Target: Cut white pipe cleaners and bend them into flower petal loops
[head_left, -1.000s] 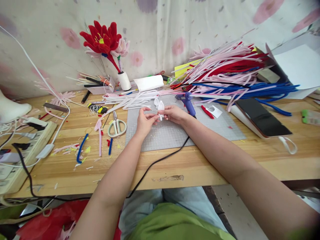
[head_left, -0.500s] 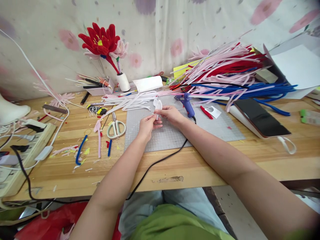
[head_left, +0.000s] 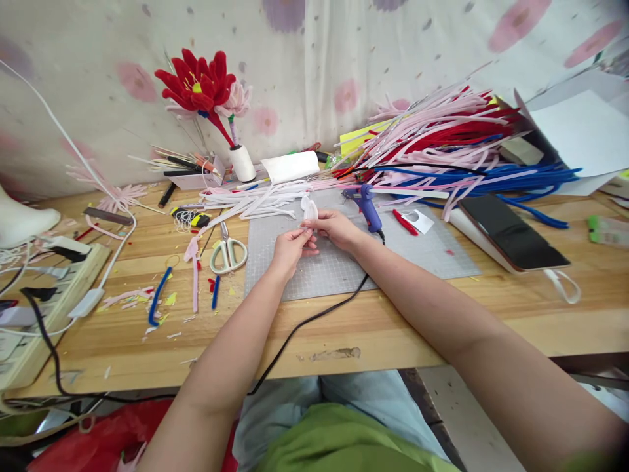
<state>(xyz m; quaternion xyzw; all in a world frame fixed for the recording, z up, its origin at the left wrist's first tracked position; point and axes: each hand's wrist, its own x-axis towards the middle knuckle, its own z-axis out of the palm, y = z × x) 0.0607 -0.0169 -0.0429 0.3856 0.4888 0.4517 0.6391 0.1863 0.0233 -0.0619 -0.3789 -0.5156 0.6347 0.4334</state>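
Over the grey cutting mat [head_left: 324,278], my two hands meet on a small white petal bent from pipe cleaner [head_left: 309,208]. My left hand [head_left: 293,248] pinches it low down, with thumb and index finger together. From the right, my right hand [head_left: 335,228] grips it just above, its fingers closed. The petal's rounded top stands up past the fingertips, while its lower end is hidden by the fingers. Just right of my right hand lies a purple glue gun [head_left: 367,207]. Behind the petal, white pipe cleaners [head_left: 265,200] are spread across the table.
Scissors [head_left: 228,252] and blue pipe cleaner pieces [head_left: 158,298] lie left of the mat. A red flower [head_left: 199,85] stands in a white holder [head_left: 242,162]. At the right are a phone [head_left: 514,231] and a heap of coloured pipe cleaners [head_left: 442,131]. A black cable [head_left: 314,321] crosses the table's front edge.
My fingers have shifted slightly around the petal, and its top has turned a little. Both hands stay in nearly the same place.
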